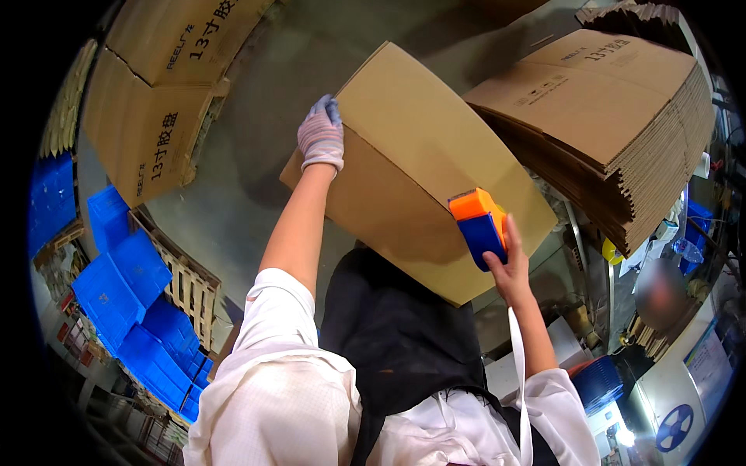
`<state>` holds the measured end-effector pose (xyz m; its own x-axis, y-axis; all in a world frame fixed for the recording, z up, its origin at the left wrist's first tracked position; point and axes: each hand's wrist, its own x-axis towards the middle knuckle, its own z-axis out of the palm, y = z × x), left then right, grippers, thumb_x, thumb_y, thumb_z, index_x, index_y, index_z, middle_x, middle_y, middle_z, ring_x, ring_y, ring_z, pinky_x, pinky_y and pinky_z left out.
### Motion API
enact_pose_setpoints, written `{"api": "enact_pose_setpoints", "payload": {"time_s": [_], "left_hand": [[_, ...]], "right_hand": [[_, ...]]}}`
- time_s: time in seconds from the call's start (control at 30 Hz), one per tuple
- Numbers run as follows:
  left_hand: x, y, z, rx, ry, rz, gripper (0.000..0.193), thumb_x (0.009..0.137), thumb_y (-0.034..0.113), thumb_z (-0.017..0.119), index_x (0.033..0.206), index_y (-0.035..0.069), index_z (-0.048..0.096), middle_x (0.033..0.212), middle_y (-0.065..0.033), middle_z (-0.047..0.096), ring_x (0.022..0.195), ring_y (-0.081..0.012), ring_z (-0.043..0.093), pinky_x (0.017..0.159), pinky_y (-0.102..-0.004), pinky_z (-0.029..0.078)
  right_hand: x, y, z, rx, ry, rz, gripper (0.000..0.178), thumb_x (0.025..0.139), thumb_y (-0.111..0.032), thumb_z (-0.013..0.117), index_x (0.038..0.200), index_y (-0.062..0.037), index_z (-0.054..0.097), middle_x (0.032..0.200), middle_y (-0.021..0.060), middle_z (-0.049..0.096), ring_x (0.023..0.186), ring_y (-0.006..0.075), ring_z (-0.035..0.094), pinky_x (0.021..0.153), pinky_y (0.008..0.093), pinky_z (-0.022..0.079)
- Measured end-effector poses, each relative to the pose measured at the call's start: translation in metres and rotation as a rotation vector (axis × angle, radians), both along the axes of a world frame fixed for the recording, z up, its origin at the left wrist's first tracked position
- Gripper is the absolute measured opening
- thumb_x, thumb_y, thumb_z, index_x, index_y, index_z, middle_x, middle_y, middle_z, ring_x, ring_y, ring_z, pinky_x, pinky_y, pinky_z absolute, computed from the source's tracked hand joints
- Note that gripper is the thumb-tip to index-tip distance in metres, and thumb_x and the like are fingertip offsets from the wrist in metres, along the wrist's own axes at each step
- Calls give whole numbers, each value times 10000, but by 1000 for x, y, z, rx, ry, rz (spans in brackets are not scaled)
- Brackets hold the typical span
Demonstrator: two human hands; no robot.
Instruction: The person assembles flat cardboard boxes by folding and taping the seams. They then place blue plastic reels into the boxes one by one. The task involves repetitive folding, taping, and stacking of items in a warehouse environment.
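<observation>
A brown cardboard box (404, 171), tilted, lies in front of my body; a seam runs along its length between two panels. My left hand (321, 136), in a striped knit glove, is closed over the box's upper left edge, fingertips bent onto it. At the box's right part, my bare right hand (509, 264) grips an orange and blue tape dispenser (482, 225), its orange head over the cardboard. Whether the head touches the surface I cannot tell. A white strip (519, 373) hangs below the right wrist.
Flattened cartons (598, 93) are stacked high at the right. Printed cartons (148, 101) stand at the left, above blue folded boxes (140, 295) and a wooden pallet (183, 283). A blurred round shape (660, 291) shows near cluttered shelving at far right.
</observation>
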<state>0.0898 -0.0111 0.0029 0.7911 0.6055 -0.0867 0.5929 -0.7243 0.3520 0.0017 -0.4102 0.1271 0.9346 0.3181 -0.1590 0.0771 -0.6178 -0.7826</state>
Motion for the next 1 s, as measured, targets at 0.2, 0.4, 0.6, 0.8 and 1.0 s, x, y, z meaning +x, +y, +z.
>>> {"api": "enact_pose_setpoints", "payload": {"time_s": [0.2, 0.4, 0.6, 0.8, 1.0], "left_hand": [[4, -6, -15, 220, 12, -35, 348, 980, 368, 429, 1171, 148, 619, 1118, -104, 671, 1017, -308, 630, 892, -428, 486], [-5, -3, -3, 205, -63, 30, 449, 966, 361, 483, 1346, 121, 490, 1294, -165, 580, 1233, -294, 522, 1097, -466, 305], [-57, -50, 41, -1088, -153, 132, 445, 930, 454, 582, 1134, 63, 637, 1027, -53, 647, 906, -165, 593, 864, -305, 470], [-51, -60, 56, -1387, 172, 240, 381, 888, 467, 642, 892, 94, 715, 700, 22, 618, 603, -74, 516, 571, -251, 425], [5, 78, 37, -976, -200, 333, 278, 873, 334, 685, 788, 70, 694, 678, 3, 636, 575, -89, 544, 532, -258, 402]], "right_hand": [[61, 78, 13, 398, 396, -10, 568, 869, -272, 598, 1373, -48, 464, 724, 90, 617, 650, 130, 562, 644, 277, 447], [54, 111, -59, 134, 154, 26, 378, 841, -306, 633, 1106, -38, 596, 682, 138, 597, 632, 246, 617, 634, 319, 496], [55, 109, -59, 108, 136, 49, 363, 841, -352, 659, 973, -20, 598, 714, 145, 615, 651, 261, 630, 647, 327, 509], [69, 121, -42, -26, 291, 98, 469, 760, -427, 745, 942, -20, 602, 753, 149, 653, 694, 281, 658, 670, 344, 521], [92, 142, -21, -131, 357, 191, 566, 668, -468, 806, 947, -18, 606, 791, 153, 678, 730, 278, 676, 696, 362, 530]]}}
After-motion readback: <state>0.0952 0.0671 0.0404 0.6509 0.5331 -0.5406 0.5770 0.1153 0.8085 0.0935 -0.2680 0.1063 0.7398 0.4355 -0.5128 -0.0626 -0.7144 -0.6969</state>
